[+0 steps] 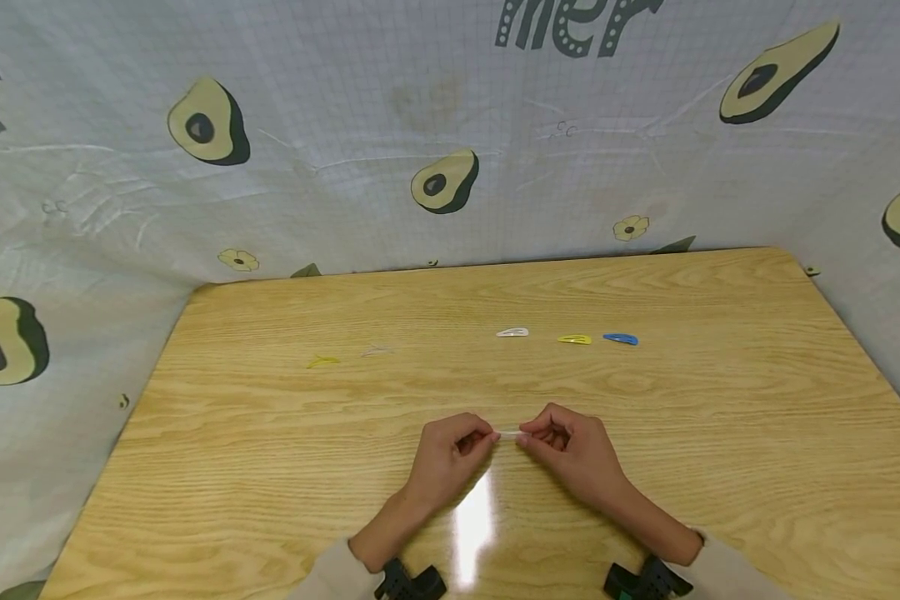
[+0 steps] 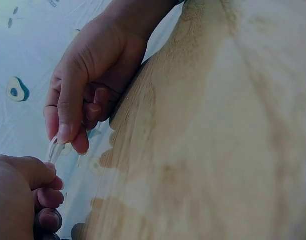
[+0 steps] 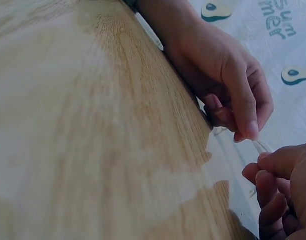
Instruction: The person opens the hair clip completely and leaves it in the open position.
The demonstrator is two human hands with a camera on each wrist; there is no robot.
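Between the two hands is a small white snap hair clip (image 1: 508,433), pinched at both ends. My left hand (image 1: 447,457) grips one end between thumb and forefinger, and my right hand (image 1: 579,457) pinches the other the same way. Close up in the left wrist view, the clip (image 2: 54,150) shows two slim strips with a gap between them. The right wrist view shows only a short stretch of the clip (image 3: 260,146) between the fingertips; its ends are hidden under the fingers.
Farther back on the wooden table (image 1: 232,467) lie a white clip (image 1: 513,332), a yellow clip (image 1: 574,339) and a blue clip (image 1: 620,339). Left of them are a thin yellow clip (image 1: 322,362) and a pale clip (image 1: 377,351). An avocado-print sheet (image 1: 330,100) hangs behind.
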